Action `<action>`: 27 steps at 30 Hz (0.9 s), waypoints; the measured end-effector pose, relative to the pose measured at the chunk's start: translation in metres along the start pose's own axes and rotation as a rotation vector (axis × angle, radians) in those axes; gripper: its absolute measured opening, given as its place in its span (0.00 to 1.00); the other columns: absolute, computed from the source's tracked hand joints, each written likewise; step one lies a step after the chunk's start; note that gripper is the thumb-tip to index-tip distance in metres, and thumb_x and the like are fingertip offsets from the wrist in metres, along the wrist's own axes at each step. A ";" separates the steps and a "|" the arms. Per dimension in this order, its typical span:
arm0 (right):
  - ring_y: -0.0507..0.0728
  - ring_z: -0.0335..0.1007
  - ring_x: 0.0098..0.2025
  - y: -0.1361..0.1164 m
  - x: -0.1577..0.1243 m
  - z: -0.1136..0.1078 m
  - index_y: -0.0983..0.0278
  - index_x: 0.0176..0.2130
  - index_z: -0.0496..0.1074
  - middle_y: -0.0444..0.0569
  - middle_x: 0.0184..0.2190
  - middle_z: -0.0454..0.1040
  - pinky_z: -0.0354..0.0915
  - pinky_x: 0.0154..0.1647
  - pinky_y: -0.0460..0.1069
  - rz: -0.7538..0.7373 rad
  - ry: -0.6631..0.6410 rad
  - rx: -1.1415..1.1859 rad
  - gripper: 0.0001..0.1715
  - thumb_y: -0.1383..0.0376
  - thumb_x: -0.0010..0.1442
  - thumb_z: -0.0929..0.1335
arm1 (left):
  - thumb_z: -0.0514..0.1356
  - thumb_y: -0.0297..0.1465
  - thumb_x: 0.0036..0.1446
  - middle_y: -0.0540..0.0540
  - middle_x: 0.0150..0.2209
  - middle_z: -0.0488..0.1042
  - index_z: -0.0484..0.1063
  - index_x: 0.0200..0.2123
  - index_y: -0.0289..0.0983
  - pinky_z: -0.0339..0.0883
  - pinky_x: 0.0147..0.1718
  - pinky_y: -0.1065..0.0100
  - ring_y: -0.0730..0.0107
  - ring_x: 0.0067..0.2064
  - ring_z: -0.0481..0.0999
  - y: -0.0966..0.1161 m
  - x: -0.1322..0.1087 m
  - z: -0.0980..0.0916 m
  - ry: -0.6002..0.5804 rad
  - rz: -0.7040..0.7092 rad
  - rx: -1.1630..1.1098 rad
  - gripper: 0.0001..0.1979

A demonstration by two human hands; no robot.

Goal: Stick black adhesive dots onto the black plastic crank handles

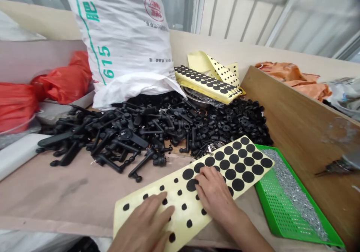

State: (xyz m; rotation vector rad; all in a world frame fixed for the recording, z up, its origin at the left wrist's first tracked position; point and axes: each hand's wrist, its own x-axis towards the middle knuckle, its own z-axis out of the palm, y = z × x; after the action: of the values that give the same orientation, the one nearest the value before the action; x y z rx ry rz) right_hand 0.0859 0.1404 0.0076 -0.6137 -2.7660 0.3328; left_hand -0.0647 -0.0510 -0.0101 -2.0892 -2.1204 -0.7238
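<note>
A pale yellow backing sheet [149,189] lies slantwise across the table front. Its upper right part carries rows of large black round stickers [240,167]; the lower left part shows only small black dots. My left hand [146,224] rests on the bare part with fingers spread, holding the sheet down. Over the sticker rows, my right hand [215,192] has its fingers curled, thumb and fingertips closed at the edge of a sticker in the left-hand row. The fingers hide part of that sticker and its neighbours.
Behind the sheet spread black plastic arm parts [123,135] and black round pieces [236,122]. A green basket [274,210] of small metal pieces stands right, beside a wooden board [298,120]. More sticker sheets [208,81], a white sack [129,38] and red bags [66,79] are farther back.
</note>
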 end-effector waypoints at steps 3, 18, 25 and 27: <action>0.62 0.62 0.39 -0.002 -0.009 0.004 0.67 0.39 0.69 0.55 0.39 0.69 0.63 0.38 0.57 -0.013 0.038 0.015 0.11 0.75 0.58 0.61 | 0.54 0.27 0.56 0.44 0.55 0.68 0.66 0.51 0.46 0.66 0.45 0.57 0.55 0.51 0.68 0.020 0.039 0.010 -0.194 0.010 0.050 0.20; 0.61 0.62 0.39 -0.002 -0.005 0.003 0.65 0.35 0.66 0.54 0.37 0.66 0.63 0.39 0.56 -0.002 0.078 0.066 0.10 0.77 0.59 0.60 | 0.52 0.31 0.60 0.40 0.52 0.67 0.65 0.51 0.41 0.67 0.37 0.52 0.51 0.47 0.68 0.029 0.072 0.018 -0.404 -0.048 0.153 0.16; 0.60 0.62 0.36 -0.004 -0.001 0.005 0.64 0.31 0.63 0.52 0.34 0.66 0.64 0.36 0.55 0.024 0.068 0.052 0.10 0.77 0.56 0.60 | 0.52 0.32 0.61 0.40 0.52 0.67 0.63 0.53 0.41 0.67 0.37 0.53 0.51 0.47 0.67 0.028 0.071 0.020 -0.381 -0.034 0.146 0.16; 0.61 0.62 0.38 -0.004 -0.001 0.004 0.63 0.32 0.63 0.53 0.35 0.66 0.64 0.37 0.56 0.024 0.069 0.061 0.10 0.77 0.56 0.60 | 0.51 0.32 0.62 0.40 0.52 0.67 0.62 0.53 0.42 0.67 0.36 0.53 0.51 0.47 0.66 0.027 0.070 0.021 -0.371 -0.029 0.150 0.16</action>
State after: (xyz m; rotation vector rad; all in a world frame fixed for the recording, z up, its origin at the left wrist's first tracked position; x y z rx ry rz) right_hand 0.0837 0.1358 0.0047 -0.6316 -2.6741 0.3917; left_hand -0.0376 0.0212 0.0048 -2.2547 -2.2990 -0.1771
